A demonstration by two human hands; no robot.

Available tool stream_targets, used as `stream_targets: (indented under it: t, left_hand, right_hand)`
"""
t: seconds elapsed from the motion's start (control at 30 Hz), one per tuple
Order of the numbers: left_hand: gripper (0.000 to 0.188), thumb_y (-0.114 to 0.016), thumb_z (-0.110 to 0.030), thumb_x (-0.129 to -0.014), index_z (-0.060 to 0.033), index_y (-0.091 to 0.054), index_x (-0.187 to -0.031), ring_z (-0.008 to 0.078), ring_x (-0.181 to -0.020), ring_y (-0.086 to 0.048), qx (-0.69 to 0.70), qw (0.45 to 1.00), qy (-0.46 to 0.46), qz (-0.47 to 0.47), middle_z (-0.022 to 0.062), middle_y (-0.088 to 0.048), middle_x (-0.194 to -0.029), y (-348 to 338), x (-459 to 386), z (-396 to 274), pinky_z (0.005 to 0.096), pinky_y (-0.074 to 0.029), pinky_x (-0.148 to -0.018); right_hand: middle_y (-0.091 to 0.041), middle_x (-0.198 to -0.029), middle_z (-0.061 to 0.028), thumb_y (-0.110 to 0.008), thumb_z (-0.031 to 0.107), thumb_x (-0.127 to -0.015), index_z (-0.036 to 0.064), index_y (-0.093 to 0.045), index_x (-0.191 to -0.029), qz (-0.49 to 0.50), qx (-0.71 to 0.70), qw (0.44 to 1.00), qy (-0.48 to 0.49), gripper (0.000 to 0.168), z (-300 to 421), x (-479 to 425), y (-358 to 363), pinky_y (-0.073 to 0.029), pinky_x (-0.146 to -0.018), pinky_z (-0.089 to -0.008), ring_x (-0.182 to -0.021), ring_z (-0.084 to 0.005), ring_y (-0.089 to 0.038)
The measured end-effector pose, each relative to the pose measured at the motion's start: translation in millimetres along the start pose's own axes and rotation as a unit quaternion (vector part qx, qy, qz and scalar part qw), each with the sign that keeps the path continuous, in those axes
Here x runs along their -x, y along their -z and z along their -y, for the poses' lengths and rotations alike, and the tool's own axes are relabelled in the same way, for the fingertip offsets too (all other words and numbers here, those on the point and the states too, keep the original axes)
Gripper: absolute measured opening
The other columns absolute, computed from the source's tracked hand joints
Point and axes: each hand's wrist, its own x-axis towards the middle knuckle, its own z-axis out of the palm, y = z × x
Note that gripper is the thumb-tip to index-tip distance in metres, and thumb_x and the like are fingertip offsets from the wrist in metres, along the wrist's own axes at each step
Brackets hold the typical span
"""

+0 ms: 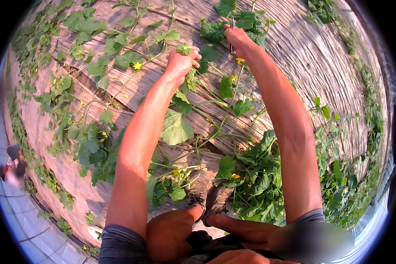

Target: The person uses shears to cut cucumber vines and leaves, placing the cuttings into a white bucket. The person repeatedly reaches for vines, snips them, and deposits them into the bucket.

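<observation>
My left hand [182,62] is closed around a leafy shoot of a cucurbit vine [191,81], whose small leaves stick out above and below the fingers. To its right, my right hand [239,38] grips a slim metal hand tool [232,23]. Its shiny end shows above the fist and another part below; the rest is hidden, so its exact kind cannot be told. Dark green leaves surround the right hand, and a yellow flower [240,60] sits just under it. Vine stems [219,130] run from between my shoes up towards both hands.
Wrinkled pale sheeting [303,76] covers the ground, with slits where plants emerge. Dense foliage [260,178] stands right of my shoes [198,186], more vines [92,148] to the left. A blurred person [13,165] is at the far left, near translucent film [29,214].
</observation>
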Motion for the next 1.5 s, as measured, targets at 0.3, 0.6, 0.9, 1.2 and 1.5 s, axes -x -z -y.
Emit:
stream_targets:
  t: [0.3,0.6,0.9,1.2,1.5]
  left_hand:
    - [0.023,-0.068,-0.023,-0.093,-0.0014,-0.062,-0.097,0.0173,-0.065,-0.064,0.050,0.996,0.068,-0.025,0.0076,-0.066,-0.083,-19.4,-16.8,9.8,0.0314,-0.048,-0.053]
    - [0.012,-0.061,-0.009,-0.093,-0.0033,-0.062,-0.104,0.0177,-0.074,-0.068,0.069,0.995,0.034,-0.063,0.0098,-0.070,-0.095,6.4,-9.6,-0.3,0.0305,-0.048,-0.056]
    - [0.013,-0.067,-0.014,-0.091,-0.0045,-0.064,-0.100,0.0150,-0.069,-0.066,0.121,0.991,0.018,-0.046,0.0061,-0.067,-0.085,-31.5,-9.4,-17.5,0.0297,-0.048,-0.055]
    - [0.013,-0.067,-0.013,-0.090,-0.0019,-0.067,-0.083,0.0165,-0.070,-0.063,0.122,0.991,0.027,-0.054,0.0098,-0.067,-0.077,-54.0,-32.0,-39.1,0.0343,-0.052,-0.062]
    - [0.051,-0.075,-0.044,-0.084,0.0023,-0.065,-0.101,0.0183,-0.061,-0.065,0.124,0.990,0.061,0.008,0.0092,-0.062,-0.085,-91.1,-49.3,-40.0,0.0327,-0.052,-0.062]
  right_hand:
    - [-0.061,-0.101,-0.0085,-0.043,0.022,-0.096,0.010,-0.055,-0.132,-0.177,0.241,0.867,0.399,0.040,-68.3,-66.9,17.9,-0.044,-0.090,-0.0358,-0.097,-0.0255,-0.058]
    - [-0.054,-0.101,-0.0109,-0.040,0.014,-0.100,-0.007,-0.063,-0.113,-0.090,-0.390,0.913,0.085,0.034,-26.2,19.5,43.3,-0.055,-0.079,-0.0384,-0.089,-0.0237,-0.053]
    - [-0.057,-0.083,-0.0105,-0.039,0.017,-0.098,-0.004,-0.063,-0.095,-0.042,-0.529,0.846,0.051,0.032,-75.2,62.3,112.2,-0.052,-0.068,-0.0377,-0.074,-0.0229,-0.052]
    - [-0.058,-0.085,-0.0106,-0.043,0.017,-0.099,-0.003,-0.064,-0.094,-0.035,-0.536,0.843,0.045,0.030,-87.6,95.8,125.0,-0.053,-0.066,-0.0366,-0.075,-0.0228,-0.054]
    - [-0.060,-0.083,-0.0107,-0.048,0.017,-0.095,-0.002,-0.065,-0.092,-0.029,-0.571,0.820,0.023,0.026,-97.4,109.4,127.7,-0.054,-0.064,-0.0363,-0.073,-0.0232,-0.056]
